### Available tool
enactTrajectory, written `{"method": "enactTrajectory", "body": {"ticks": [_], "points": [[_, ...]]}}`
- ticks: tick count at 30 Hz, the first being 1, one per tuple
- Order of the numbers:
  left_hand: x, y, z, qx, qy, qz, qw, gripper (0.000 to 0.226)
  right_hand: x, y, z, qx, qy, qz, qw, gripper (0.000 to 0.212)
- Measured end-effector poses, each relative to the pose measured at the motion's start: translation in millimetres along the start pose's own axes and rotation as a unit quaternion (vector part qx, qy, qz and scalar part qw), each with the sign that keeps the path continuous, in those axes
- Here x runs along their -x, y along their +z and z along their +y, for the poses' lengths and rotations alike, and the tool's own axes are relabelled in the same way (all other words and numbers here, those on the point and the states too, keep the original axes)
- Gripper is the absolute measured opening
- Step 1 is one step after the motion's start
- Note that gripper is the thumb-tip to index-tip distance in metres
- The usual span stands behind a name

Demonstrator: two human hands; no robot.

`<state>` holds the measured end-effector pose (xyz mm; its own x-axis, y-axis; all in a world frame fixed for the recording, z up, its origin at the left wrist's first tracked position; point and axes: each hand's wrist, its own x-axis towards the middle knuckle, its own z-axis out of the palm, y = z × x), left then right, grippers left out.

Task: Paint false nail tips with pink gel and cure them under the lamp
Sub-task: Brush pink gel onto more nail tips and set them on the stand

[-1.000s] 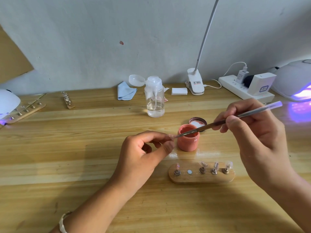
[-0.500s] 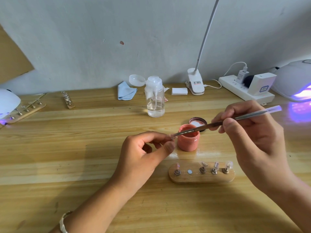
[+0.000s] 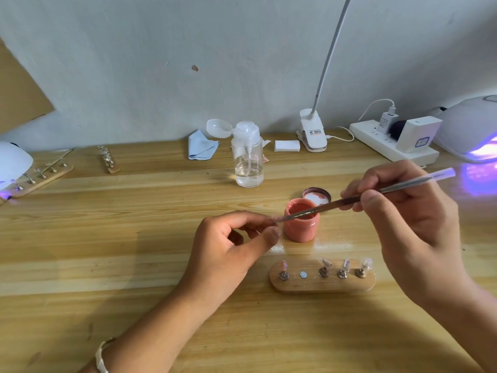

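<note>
Head view, far left edge of the desk: small white lamp, violet glow beneath, with a wooden strip of stands poking out from under it. Just to the right, near the wall, a second short strip. Along the back: folded blue cloth, clear pump bottle with cap flipped open and a little liquid at the bottom, white pad, clip base of a gooseneck lamp.

Mid-desk: left hand, thumb and forefinger pinching a small nail tip, other fingers curled in; pale band at the wrist. At that tip, bristle end of a slim brush, shaft slanting up to the right across the mouth of the open pink gel jar. Just behind the jar, its lid, inside up. In front, apart from the jar, oval wooden holder with four stands: leftmost tip pink, three on the right clear, one bare round spot second from left.

Right of centre: right hand, raised above the desk, holding the brush pen-style. Back right: white power strip with a charger and a white box plugged in, then a large white curing lamp at the edge, lit violet inside, glow spilling onto the desk.
</note>
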<state>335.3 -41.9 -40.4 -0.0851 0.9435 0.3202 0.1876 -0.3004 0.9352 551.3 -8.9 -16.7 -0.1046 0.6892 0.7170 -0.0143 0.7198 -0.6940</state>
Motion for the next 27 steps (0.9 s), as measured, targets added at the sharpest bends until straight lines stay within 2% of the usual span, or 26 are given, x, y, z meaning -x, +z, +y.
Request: {"method": "enactTrajectory", "body": {"ticks": [4,7,13,20,27], "points": [[0.1,0.6,1.6,-0.004,0.004,0.004,1.000,0.016,-3.0,-1.5,0.9,-0.010,-0.002,0.027,1.000,0.010],[0.6,0.5,2.5,-0.001,0.001,0.005,1.000,0.018,-1.1,0.5,-0.2,-0.015,-0.011,0.012,1.000,0.012],[0.6,1.0,1.9,-0.001,0.001,0.008,1.000,0.016,2.1,1.1,0.3,-0.009,0.000,-0.021,1.000,0.002],[0.0,0.7,0.5,-0.004,0.008,0.004,1.000,0.015,-2.7,-2.1,1.0,-0.012,-0.007,0.036,0.999,0.007],[-0.9,1.4,-1.0,0.009,0.024,0.015,1.000,0.015,-0.3,2.0,-1.8,-0.020,-0.012,0.016,1.000,0.006]]}}
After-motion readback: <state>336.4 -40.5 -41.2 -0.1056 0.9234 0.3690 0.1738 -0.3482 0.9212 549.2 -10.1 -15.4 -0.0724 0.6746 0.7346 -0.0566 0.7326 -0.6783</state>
